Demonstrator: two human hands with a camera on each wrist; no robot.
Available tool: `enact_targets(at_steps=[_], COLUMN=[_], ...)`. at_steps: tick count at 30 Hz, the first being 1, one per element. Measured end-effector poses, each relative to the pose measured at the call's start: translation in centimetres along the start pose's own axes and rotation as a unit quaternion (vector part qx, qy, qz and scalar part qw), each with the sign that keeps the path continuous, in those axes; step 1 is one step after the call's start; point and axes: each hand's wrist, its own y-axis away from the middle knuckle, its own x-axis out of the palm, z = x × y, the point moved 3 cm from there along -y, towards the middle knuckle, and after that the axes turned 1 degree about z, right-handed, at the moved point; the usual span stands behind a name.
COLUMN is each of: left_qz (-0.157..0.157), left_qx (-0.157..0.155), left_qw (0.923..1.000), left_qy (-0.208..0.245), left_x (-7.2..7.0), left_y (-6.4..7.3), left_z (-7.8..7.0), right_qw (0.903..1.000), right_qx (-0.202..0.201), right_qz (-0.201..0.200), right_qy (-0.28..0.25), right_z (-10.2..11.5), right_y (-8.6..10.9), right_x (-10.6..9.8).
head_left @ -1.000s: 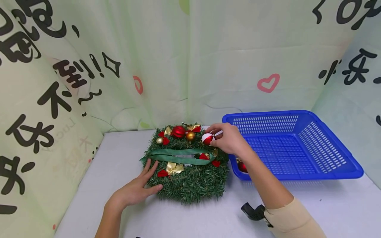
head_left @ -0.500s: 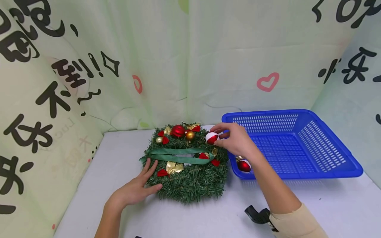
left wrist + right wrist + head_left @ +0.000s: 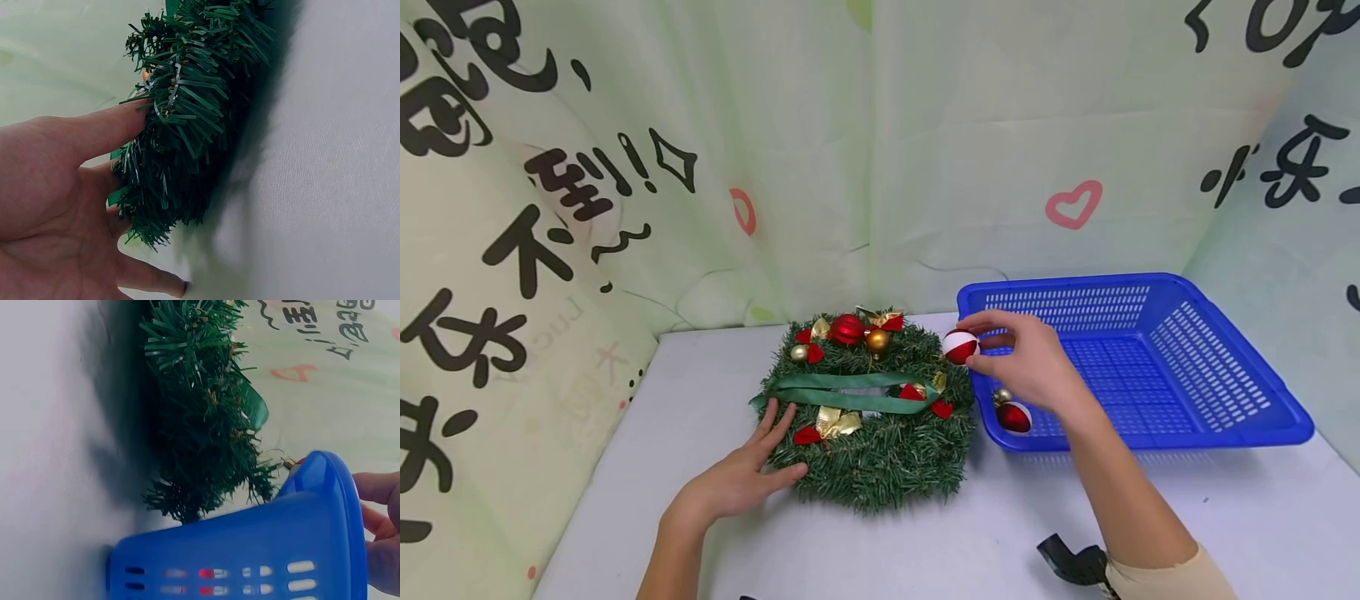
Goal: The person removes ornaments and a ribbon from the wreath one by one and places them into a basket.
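Note:
A green wreath (image 3: 880, 462) lies on the table, dressed with a red ball (image 3: 847, 330), a gold ball (image 3: 877, 341), gold-and-red bows (image 3: 838, 422) and a green ribbon (image 3: 842, 400). My left hand (image 3: 741, 475) rests on its left side with fingers spread; the left wrist view shows the thumb against the needles. My right hand (image 3: 1026, 358) pinches a red-and-white Christmas ball (image 3: 960, 347) between thumb and fingers, at the left rim of the blue basket (image 3: 1150, 442). In the right wrist view the basket wall hides most of that hand.
Inside the basket's near left corner lie another red-and-white ball (image 3: 1013, 417) and a small gold ball (image 3: 1001, 396). A printed curtain (image 3: 962, 167) closes off the back and sides of the white table (image 3: 865, 558).
My right hand has moved right with the pinched ball, from over the wreath's upper right to the basket's rim. The ball in the basket has come into fuller view. My left hand stays put.

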Motion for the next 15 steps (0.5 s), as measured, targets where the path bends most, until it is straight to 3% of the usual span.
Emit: enact_targets(at_steps=[15], left_qz=[0.004], left_qx=[0.001], left_qw=[1.0], left_qy=[0.002], left_x=[-0.1], left_y=[0.0], left_z=[-0.1], right_qw=[0.9992], right_qx=[0.0], right_qz=[-0.04], right_qy=[0.003], right_z=[-1.5], right_y=[2.1], right_x=[-2.5])
